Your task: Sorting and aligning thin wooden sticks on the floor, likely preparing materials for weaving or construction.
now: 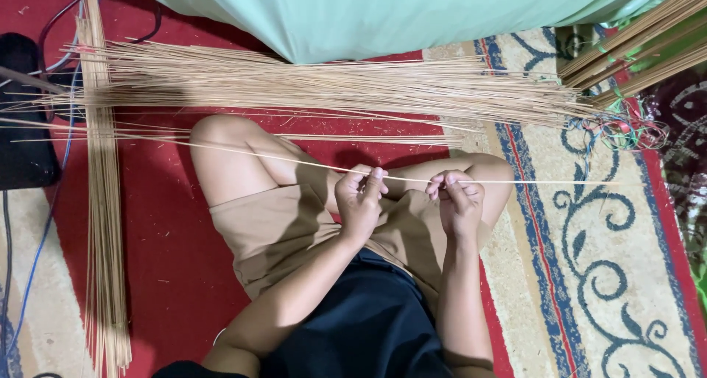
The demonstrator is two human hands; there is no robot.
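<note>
I sit cross-legged on a red carpet [169,238]. Both hands pinch one long thin stick [280,159] that runs across my lap from left to right. My left hand [359,198] grips it with thumb and fingers near the middle. My right hand [456,200] holds the same stick a little to the right, fingers curled around it. Beyond my knees lies a wide heap of similar thin sticks [309,87], spread sideways across the floor.
A tidy bundle of sticks [103,223] lies lengthwise at the left. More bundles [633,54] rest at the top right, near tangled coloured strings [626,131]. A pale green cloth [383,13] hangs at the top. A black object [22,120] and cables sit far left.
</note>
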